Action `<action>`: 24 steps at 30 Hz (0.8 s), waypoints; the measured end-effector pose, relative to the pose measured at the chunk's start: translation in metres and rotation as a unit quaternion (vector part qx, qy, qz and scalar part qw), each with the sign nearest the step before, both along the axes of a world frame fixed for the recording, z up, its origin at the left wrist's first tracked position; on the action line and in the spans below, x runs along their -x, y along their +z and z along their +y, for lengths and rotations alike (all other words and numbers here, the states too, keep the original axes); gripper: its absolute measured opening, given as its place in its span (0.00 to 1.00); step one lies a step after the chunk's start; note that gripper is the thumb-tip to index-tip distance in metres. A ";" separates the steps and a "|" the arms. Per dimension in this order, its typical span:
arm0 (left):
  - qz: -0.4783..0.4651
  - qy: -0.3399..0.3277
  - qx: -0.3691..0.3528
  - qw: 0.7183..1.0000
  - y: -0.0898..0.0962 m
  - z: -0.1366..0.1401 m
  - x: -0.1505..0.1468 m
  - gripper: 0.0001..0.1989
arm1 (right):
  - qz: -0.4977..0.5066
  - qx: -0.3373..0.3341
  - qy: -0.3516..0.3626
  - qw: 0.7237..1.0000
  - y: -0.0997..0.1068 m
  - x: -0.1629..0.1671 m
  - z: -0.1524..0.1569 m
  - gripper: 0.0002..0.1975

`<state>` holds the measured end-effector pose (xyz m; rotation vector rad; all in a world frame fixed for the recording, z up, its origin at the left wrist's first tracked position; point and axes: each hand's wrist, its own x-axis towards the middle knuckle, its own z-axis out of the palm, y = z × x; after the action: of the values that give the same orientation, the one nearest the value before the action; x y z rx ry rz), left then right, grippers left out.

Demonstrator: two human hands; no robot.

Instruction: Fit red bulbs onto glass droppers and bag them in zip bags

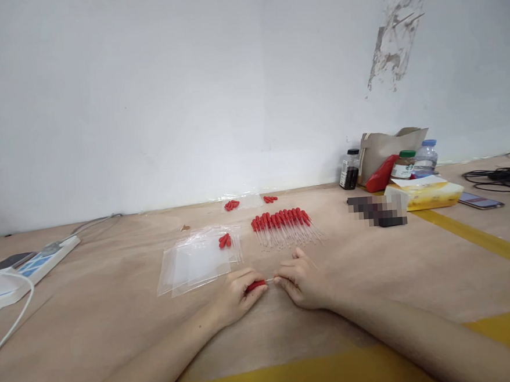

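My left hand (238, 297) is closed around a red rubber dropper bulb (256, 285). A thin clear dropper tube (269, 281) runs from the bulb's mouth toward my right hand (303, 282), whose fingertips pinch it. How far the tube sits inside the bulb cannot be seen. Just beyond my hands lies a row of several droppers (281, 219), red bulbs at the far end and clear tubes pointing toward me. Loose red bulbs (225, 241) rest on a stack of clear plastic bags (199, 265) to the left. Two more small groups, left bulbs (231, 205) and right bulbs (270, 199), lie near the wall.
On the left is a white power strip (62, 251) with a cable and a dark phone (13, 261). At the right are a dark bottle (350, 173), a grey bag (385, 147), jars, a yellow tissue pack (430, 196), a phone (480, 200) and coiled black cable (505, 178).
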<state>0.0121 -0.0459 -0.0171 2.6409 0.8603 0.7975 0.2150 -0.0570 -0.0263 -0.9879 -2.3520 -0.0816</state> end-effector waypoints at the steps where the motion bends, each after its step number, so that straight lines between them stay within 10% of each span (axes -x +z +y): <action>1: 0.007 -0.004 -0.005 1.000 0.001 0.002 0.001 0.10 | -0.001 0.005 -0.004 1.000 0.001 0.001 0.000 0.12; 8: -0.012 0.017 -0.093 0.995 0.005 0.016 0.013 0.11 | -0.032 -0.030 -0.053 0.998 0.018 0.000 -0.005 0.10; 12: -0.043 0.143 -0.134 0.980 0.006 0.027 0.030 0.18 | 0.025 0.023 -0.124 0.992 0.017 -0.012 0.002 0.09; 18: -0.102 0.338 -0.029 0.935 -0.004 0.059 0.063 0.15 | 0.184 0.159 -0.199 0.949 0.023 -0.014 0.041 0.08; 24: -0.033 0.302 -0.008 0.953 -0.007 0.062 0.068 0.17 | 0.121 0.133 -0.233 0.956 0.033 0.037 0.077 0.11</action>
<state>-0.0561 0.0162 -0.0237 2.3486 1.6833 1.0141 0.1780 0.0199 0.0065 -1.5762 -1.8992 0.1707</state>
